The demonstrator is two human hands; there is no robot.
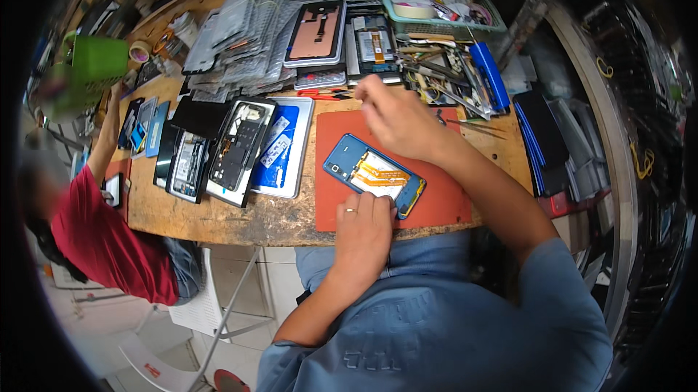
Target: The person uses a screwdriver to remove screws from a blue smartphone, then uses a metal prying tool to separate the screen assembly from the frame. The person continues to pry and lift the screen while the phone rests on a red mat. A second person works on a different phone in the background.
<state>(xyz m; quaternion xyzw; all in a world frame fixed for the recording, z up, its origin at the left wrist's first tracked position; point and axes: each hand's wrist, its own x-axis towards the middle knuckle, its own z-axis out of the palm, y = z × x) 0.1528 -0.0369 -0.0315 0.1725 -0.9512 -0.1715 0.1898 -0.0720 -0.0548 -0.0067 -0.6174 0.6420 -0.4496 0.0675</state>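
Observation:
On an orange-red mat [443, 199] lies an opened smartphone [385, 172] with a blue frame, orange flex cables and a pale inner area. My left hand [365, 228], with a ring on one finger, grips its near edge, fingers bent over the rim. My right hand [400, 119] is raised over the far part of the mat, beyond the phone. Its fingers are curled together and whatever they may hold is hidden. Close to that hand, red-handled tools [323, 94] lie at the mat's far edge.
Disassembled devices [236, 148] and a blue-lined tray [294, 156] stand left of the mat. Behind are stacked bubble-wrapped parts [247, 36], a green basket [480, 10] and many hand tools [451, 76]. A co-worker in a red shirt [116, 239] sits at the left.

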